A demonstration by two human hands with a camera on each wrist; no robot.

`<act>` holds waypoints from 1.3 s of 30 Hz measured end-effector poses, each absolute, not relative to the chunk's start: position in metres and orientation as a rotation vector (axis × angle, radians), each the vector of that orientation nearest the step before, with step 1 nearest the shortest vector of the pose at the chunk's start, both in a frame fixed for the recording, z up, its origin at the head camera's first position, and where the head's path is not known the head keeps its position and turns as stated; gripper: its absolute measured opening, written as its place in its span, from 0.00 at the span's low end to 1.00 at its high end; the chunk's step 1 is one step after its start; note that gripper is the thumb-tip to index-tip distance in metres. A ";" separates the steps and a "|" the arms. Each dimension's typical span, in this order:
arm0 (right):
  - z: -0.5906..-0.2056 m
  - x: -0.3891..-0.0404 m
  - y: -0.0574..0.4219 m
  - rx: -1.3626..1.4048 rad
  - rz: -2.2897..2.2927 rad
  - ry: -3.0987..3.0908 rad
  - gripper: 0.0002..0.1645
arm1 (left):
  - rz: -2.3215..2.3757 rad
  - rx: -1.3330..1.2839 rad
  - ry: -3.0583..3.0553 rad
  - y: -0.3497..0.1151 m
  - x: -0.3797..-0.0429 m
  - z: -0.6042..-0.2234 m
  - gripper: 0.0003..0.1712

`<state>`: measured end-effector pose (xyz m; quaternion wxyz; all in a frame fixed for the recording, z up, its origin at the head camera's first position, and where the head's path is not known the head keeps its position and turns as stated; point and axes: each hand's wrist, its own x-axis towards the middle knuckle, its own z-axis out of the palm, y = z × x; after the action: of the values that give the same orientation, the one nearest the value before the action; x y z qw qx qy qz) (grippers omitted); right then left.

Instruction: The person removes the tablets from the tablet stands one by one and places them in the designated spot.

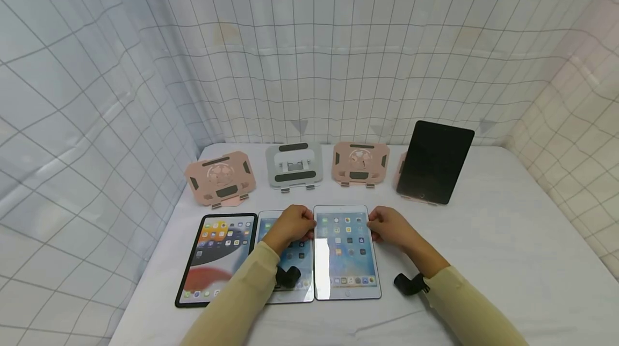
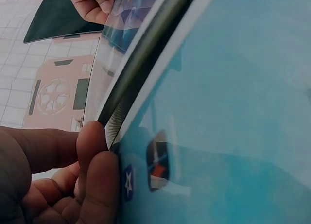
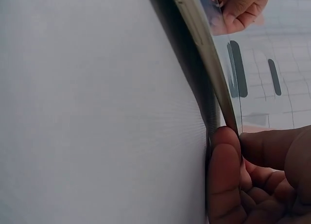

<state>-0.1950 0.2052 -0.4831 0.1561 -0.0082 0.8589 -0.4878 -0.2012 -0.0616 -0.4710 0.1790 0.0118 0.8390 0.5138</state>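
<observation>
A white-framed tablet [image 1: 344, 252] lies screen up, its screen lit with app icons. My left hand [image 1: 292, 225] pinches its left edge near the top, thumb on the rim and fingertips at the side. On the opposite edge, my right hand [image 1: 390, 226] pinches the rim between thumb and fingers, as the right wrist view shows up close. A dark gap runs along the tablet's side [image 3: 197, 34] in that view. Under my left forearm is a second white tablet [image 1: 304, 257], partly hidden. Further left lies a black-framed tablet [image 1: 227, 252], also lit.
Along the back stand a pink tablet stand [image 1: 222, 177], a grey stand [image 1: 295, 163] and another pink stand [image 1: 360, 162]. A dark-screened tablet [image 1: 435, 163] leans on a further pink stand at the right. White gridded cloth [image 1: 338, 66] hangs behind the white table [image 1: 503, 238].
</observation>
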 end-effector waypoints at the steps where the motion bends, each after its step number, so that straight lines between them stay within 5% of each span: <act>1: -0.483 -0.195 0.205 -0.029 -1.383 2.466 0.04 | 1.445 0.035 2.386 -0.061 -0.201 -0.471 0.03; 27: -0.488 -0.195 0.208 -0.053 -1.325 2.470 0.02 | 1.442 -0.023 2.418 -0.059 -0.197 -0.477 0.02; 39: -0.467 -0.195 0.260 -0.165 -1.445 2.465 0.19 | 1.496 0.089 2.306 -0.051 -0.211 -0.464 0.09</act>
<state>-0.1953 0.2604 -0.4668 0.1392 -0.0570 0.8529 -0.4999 -0.2109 -0.0513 -0.4640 0.1947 0.0316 0.8224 0.5336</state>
